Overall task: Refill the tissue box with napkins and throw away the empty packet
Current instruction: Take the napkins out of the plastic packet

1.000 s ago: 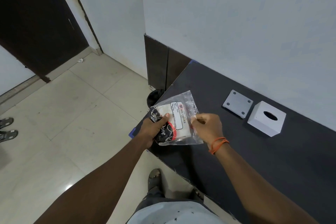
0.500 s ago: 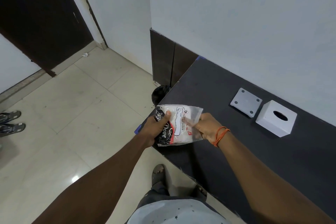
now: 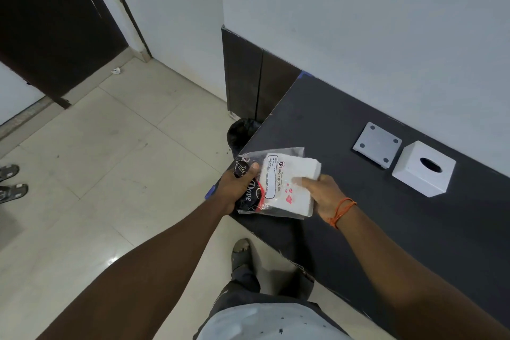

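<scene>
White napkins (image 3: 299,188) pinched by right hand (image 3: 324,194), left hand (image 3: 237,190) gripping packet (image 3: 249,196) over table (image 3: 386,215) edge

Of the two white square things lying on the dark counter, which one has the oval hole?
The white cube tissue box, farther right; the flat grey-white square plate beside it has only four small corner dots.

White napkins (image 3: 299,188), white tissue box (image 3: 423,168), black table (image 3: 414,229)

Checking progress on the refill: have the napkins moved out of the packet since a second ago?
Yes. The napkins now stick partly out of the packet toward the tissue box.
</scene>
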